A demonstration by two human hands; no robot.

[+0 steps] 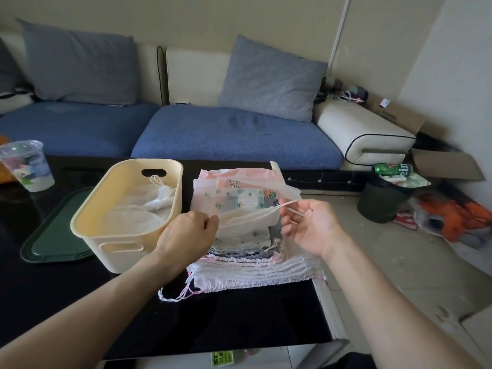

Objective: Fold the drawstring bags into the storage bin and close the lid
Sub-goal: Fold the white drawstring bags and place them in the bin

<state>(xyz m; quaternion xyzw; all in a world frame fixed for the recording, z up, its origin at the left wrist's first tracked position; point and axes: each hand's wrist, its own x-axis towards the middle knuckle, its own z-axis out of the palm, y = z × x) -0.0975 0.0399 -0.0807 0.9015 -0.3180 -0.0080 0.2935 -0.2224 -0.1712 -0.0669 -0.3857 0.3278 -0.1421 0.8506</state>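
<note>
1. Green lid [57, 235] lies flat on the black table [239, 320].
2. Cream storage bin [127, 209] holds folded bags.
3. Left hand [186, 233] pinches a folded drawstring bag [247, 218] above the bag stack [253, 262].
4. Right hand [308, 227], fingers curled, pinches its drawstring [288, 203].

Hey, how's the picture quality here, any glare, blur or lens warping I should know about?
Head view: soft, dim indoor light, no hard shadows; wide-angle warping bends the black table edge and stretches the forearms; faint reflections on the table near the plastic cup; centre fairly sharp, with the left hand and right hand holding the drawstring bag; corners darker.
</note>
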